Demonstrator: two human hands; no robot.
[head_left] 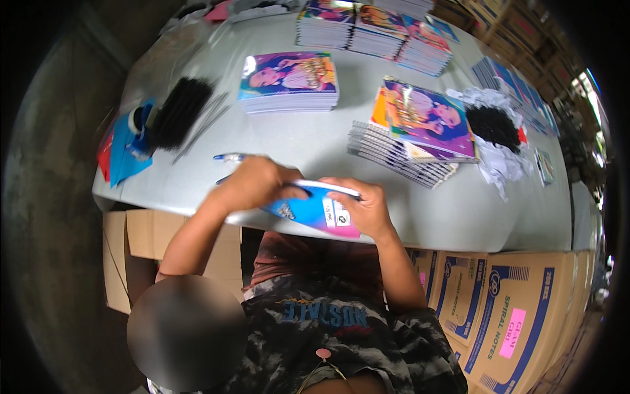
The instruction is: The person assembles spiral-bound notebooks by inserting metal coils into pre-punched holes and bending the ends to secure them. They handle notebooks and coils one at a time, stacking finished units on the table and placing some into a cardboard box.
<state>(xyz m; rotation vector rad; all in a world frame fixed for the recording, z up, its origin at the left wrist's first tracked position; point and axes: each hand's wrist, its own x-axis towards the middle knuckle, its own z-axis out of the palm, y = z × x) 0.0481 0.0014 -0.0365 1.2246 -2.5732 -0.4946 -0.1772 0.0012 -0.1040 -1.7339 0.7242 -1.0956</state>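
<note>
At the table's front edge I hold a notebook [303, 211] with a blue and pink cover, its white page edge turned up and away from me. My left hand [256, 184] is closed on its left part, thumb and fingers pressed near the upper edge. On the right end, my right hand [367, 207] grips with the thumb over the cover and the fingers behind. A blue and clear pen [228, 157] lies just beyond my left hand. Whether a binding coil runs along the notebook's edge is hidden by my fingers.
Black binding coils [180, 111] lie left, beside a tape roll [139, 125] and blue sheet [125, 154]. Beyond stands a stack of colourful-covered books [289, 102]. Spiral notebooks [426, 125] pile up right, near crumpled white paper [502, 171]. Cardboard boxes [545, 315] stand below.
</note>
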